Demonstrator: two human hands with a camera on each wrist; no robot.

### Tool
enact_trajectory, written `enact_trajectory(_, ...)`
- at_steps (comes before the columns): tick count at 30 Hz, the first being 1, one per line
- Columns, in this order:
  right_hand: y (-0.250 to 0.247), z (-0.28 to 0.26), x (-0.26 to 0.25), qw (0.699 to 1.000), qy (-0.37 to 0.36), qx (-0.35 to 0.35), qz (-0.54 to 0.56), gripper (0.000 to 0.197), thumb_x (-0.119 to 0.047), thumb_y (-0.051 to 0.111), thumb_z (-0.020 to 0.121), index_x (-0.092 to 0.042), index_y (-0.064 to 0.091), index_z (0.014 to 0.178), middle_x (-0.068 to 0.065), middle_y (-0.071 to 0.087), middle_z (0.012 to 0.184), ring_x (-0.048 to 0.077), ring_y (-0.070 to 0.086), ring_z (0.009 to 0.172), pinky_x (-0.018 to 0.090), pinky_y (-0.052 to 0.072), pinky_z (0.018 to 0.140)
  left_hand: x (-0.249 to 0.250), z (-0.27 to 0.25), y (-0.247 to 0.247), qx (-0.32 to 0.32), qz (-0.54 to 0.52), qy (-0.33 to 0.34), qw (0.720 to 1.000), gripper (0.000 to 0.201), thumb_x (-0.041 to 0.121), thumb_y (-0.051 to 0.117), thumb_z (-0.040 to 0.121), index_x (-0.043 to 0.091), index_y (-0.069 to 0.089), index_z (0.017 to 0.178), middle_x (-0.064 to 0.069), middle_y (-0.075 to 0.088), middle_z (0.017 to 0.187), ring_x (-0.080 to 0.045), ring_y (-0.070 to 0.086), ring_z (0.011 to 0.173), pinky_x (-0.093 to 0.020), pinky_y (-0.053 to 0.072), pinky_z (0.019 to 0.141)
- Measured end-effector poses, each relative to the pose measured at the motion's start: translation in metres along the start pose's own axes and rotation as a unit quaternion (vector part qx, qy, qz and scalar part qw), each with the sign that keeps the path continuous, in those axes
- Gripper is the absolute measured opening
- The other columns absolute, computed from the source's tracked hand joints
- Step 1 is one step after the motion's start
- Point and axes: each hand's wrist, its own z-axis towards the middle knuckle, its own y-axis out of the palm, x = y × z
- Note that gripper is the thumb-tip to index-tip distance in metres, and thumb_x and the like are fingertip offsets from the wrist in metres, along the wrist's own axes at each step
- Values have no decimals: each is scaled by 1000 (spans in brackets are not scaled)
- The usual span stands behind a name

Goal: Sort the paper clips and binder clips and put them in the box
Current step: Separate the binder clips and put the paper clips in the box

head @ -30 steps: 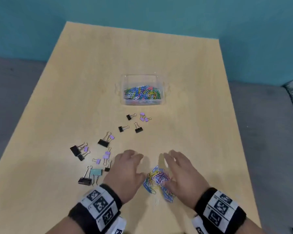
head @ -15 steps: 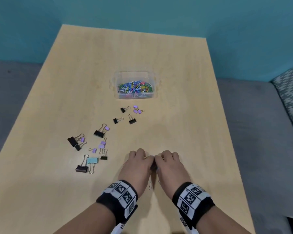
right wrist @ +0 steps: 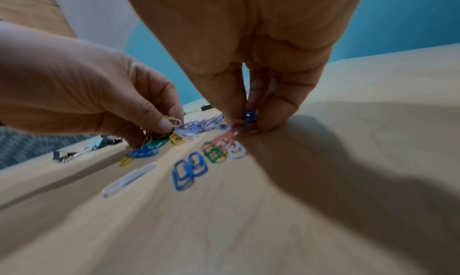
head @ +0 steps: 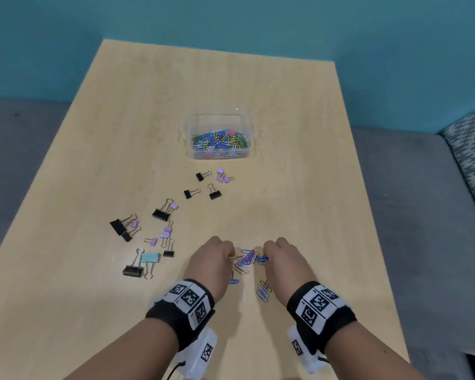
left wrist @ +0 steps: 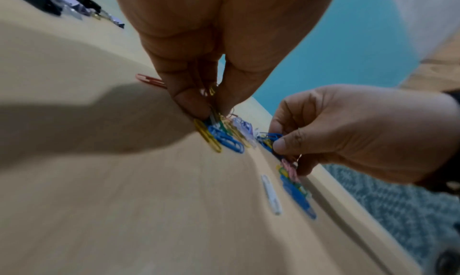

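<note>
A small pile of coloured paper clips [head: 247, 259] lies near the table's front edge, between my hands. My left hand [head: 226, 255] pinches clips at the pile's left side; thumb and fingers meet on them [left wrist: 211, 116]. My right hand [head: 266, 256] pinches clips at the right side [right wrist: 245, 122]. A few loose paper clips [head: 262, 292] and a white one [head: 244, 297] lie just behind my hands. The clear plastic box [head: 200, 127] stands further up the table, with many coloured paper clips [head: 220, 141] inside it.
Black, purple and light blue binder clips [head: 159, 215] are scattered left of my hands and up towards the box. The table's right edge [head: 381, 270] runs close to my right wrist. Beyond it are grey floor and a patterned carpet [head: 472, 144].
A second ago both hands lay spread beside the pile. They then closed together over it. Now they have parted slightly, each pinching clips, and a few loose clips show behind them.
</note>
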Motion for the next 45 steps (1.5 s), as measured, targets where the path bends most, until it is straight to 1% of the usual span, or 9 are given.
enact_trajectory(9,-8,5,11,977,76,-10,199,9,-7,56,78,-16,56,75,-2,56,75,15,54,65,27,40,58,-8,0,-16,-32,-268,-120,956,19,1,58,74,18,66,71,3,60,60,-17,58,54,-31,50,59)
enact_trajectory(13,-26,10,11,898,128,-25,420,12,3,60,76,-9,59,73,3,54,60,12,50,47,34,49,54,-2,4,-37,-36,-395,-154,905,17,-5,62,76,10,68,70,-7,60,60,-18,61,53,-30,51,55)
enact_trajectory(17,-58,29,4,832,109,-25,543,15,9,62,81,-4,59,76,13,54,66,18,51,48,23,45,46,7,20,-67,-31,-491,-150,858,11,-9,64,78,2,66,75,-10,57,62,-22,59,54,-24,40,50)
enact_trajectory(21,-96,66,-13,787,59,-6,614,20,13,63,81,-6,58,74,16,53,67,22,48,54,28,48,49,21,53,-108,0,-564,-109,819,15,-17,61,79,-2,63,76,-14,54,67,-22,52,57,-22,52,51)
enact_trajectory(27,-155,149,-46,825,13,72,560,22,9,63,81,-10,56,72,8,55,66,16,51,54,27,50,48,31,128,-169,99,-521,-68,845,17,-14,62,79,3,62,76,-9,55,67,-14,56,50,-20,54,53)
enact_trajectory(31,-172,203,-62,851,24,93,516,19,2,66,81,-11,57,71,8,59,70,17,55,57,32,54,56,32,178,-185,138,-420,-61,895,20,-8,63,79,11,63,72,-9,58,69,-21,60,52,-41,57,70)
enact_trajectory(35,-164,223,-55,904,63,65,419,20,-23,67,87,-11,65,102,8,63,98,22,62,84,45,57,81,26,198,-185,94,-210,-83,970,30,18,66,83,18,63,112,-1,58,91,-25,67,76,-38,55,83)
enact_trajectory(41,-124,150,-15,982,-28,82,170,43,-31,58,91,-17,53,131,5,54,131,21,53,116,29,40,98,11,128,-164,116,-73,7,991,38,32,61,87,23,59,123,0,56,120,-18,56,104,-28,42,85)
enact_trajectory(45,-58,59,6,991,-119,-66,8,62,-39,50,93,-19,26,147,4,27,152,22,24,140,32,26,113,2,39,-93,-32,26,23,999,42,43,54,85,23,53,122,2,50,116,-19,52,100,-32,43,88)
